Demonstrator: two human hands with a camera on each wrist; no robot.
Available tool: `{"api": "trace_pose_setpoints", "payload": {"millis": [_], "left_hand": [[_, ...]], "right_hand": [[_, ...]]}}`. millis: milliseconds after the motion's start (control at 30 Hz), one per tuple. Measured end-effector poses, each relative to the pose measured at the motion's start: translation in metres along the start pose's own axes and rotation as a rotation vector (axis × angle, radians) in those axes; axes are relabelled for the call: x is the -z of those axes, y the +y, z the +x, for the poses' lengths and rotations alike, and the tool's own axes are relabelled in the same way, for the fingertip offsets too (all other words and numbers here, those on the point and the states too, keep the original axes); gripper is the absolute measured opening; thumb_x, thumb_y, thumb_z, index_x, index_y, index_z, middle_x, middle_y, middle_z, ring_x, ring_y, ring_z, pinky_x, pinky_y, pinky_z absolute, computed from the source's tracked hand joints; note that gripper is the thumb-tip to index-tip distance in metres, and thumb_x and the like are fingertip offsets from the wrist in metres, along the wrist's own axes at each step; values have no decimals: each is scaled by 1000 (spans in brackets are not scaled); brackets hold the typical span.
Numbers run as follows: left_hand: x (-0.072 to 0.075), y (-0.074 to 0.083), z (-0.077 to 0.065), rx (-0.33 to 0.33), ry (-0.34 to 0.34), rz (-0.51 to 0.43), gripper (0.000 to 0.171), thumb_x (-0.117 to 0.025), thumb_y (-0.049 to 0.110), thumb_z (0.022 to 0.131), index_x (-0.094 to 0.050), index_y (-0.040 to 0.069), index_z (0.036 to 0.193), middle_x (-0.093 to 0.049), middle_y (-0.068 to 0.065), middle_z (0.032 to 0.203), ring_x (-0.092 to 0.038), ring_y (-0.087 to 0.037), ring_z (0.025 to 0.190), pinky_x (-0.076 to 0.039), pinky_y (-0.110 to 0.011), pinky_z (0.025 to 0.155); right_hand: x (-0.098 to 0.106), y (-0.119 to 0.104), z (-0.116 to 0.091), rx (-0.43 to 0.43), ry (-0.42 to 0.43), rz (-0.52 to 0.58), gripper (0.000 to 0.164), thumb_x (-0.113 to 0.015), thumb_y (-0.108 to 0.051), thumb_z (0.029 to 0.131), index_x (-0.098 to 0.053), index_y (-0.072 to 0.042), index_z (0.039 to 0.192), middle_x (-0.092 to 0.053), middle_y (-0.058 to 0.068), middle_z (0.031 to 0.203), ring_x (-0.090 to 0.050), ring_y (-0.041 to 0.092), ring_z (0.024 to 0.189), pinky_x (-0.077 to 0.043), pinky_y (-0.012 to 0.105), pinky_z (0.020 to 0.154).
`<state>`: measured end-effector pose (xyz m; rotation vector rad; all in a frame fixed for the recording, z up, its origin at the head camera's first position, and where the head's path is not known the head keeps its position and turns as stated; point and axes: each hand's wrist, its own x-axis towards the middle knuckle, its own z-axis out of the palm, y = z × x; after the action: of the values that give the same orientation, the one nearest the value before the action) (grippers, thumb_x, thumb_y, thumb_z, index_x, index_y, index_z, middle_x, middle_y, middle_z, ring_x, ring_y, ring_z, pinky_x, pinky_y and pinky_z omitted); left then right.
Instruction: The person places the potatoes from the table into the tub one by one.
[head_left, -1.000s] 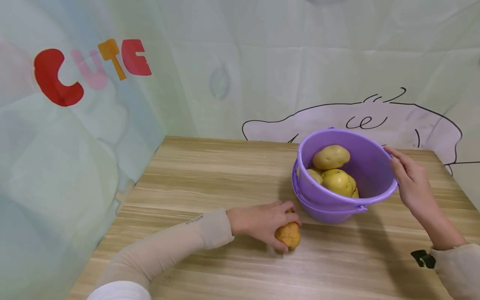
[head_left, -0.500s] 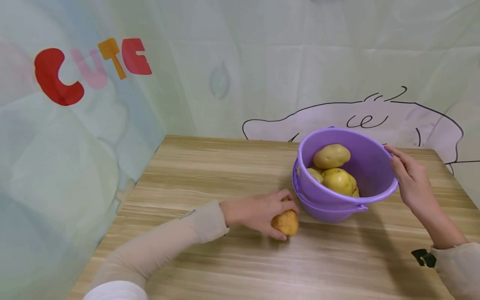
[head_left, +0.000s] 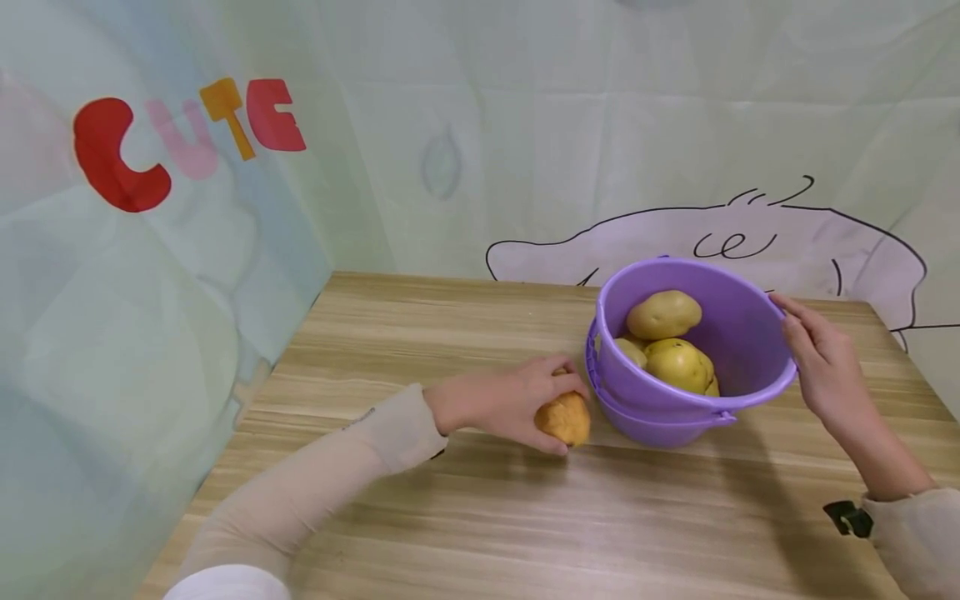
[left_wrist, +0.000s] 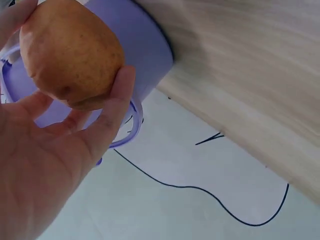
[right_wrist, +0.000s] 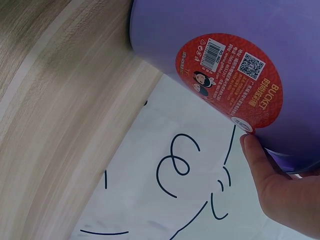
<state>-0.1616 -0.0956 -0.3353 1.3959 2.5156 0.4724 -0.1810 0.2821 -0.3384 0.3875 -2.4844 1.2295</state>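
Observation:
My left hand (head_left: 517, 404) grips a potato-like, orange-brown, rounded piece of produce (head_left: 564, 419), just left of a purple bucket (head_left: 660, 429). In the left wrist view, speckles and a dark dimple show on this produce (left_wrist: 72, 55), with the left fingers (left_wrist: 112, 110) curled round its lower side. My right hand (head_left: 828, 367) holds the bucket's right rim. A red oval label (right_wrist: 230, 82) is stuck on the bucket's outer wall in the right wrist view. Inside the bucket lie a pale brown potato (head_left: 663, 314), a yellow rounded fruit (head_left: 675, 364) and more pieces, partly hidden.
The bucket stands on a wood-grain table (head_left: 420, 333), near its back right. A printed cloth (head_left: 420, 167) hangs behind and to the left, with colourful letters (head_left: 123, 158) on it. The bucket's purple handle (left_wrist: 135, 127) hangs against its side.
My left hand has moved back and slightly left over the table, carrying the orange-brown produce with it. The right hand and the bucket have stayed in place.

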Motion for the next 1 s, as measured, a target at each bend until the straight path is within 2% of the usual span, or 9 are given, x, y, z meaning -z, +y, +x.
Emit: {"api": "trace_pose_setpoints", "payload": {"millis": [67,200,433,700,767,1000], "left_hand": [[5,0,-1,6,8,-4,62,-80,39,85,-54,11,135,-43,-10,131,-48,-18,113,-43,-26,96],[15,-1,-3,14,45,4,63,-80,38,84,-55,12,136,-43,-9,131,-49,-19,113,-44,-27,96],[32,-2,-5,2,98,-7,61,-81,36,83,-56,13,133,-45,-7,128,-51,-17,109,-46,-24,92],[46,-6,-6,3,148,-23,62,-81,37,83,-56,9,133,-45,-7,128,-52,-16,109,-46,-21,90],[51,-7,-6,5,159,-37,63,-80,37,84,-56,8,133,-45,-7,128,-52,-16,109,-47,-20,89],[67,-7,-4,6,189,-79,62,-80,37,84,-56,9,134,-45,-7,126,-52,-16,108,-48,-20,88]], "right_hand": [[0,0,0,4,2,4,43,-40,-19,108,-47,4,144,-55,-10,128,-50,-8,101,-37,3,79],[0,-1,0,8,0,8,43,-40,-19,108,-47,4,144,-55,-8,130,-50,-9,102,-38,3,79],[0,-1,0,10,5,12,43,-40,-19,108,-47,4,145,-54,-12,130,-49,-9,103,-37,3,80],[1,-1,0,-3,-7,-4,43,-39,-18,109,-46,4,146,-54,3,134,-49,-9,102,-37,3,79],[0,0,1,2,-2,-5,43,-39,-18,109,-46,5,145,-54,3,134,-48,-10,103,-37,3,80],[-1,1,1,17,14,8,42,-41,-16,108,-48,6,143,-53,-16,128,-48,-12,104,-37,3,80]]}}
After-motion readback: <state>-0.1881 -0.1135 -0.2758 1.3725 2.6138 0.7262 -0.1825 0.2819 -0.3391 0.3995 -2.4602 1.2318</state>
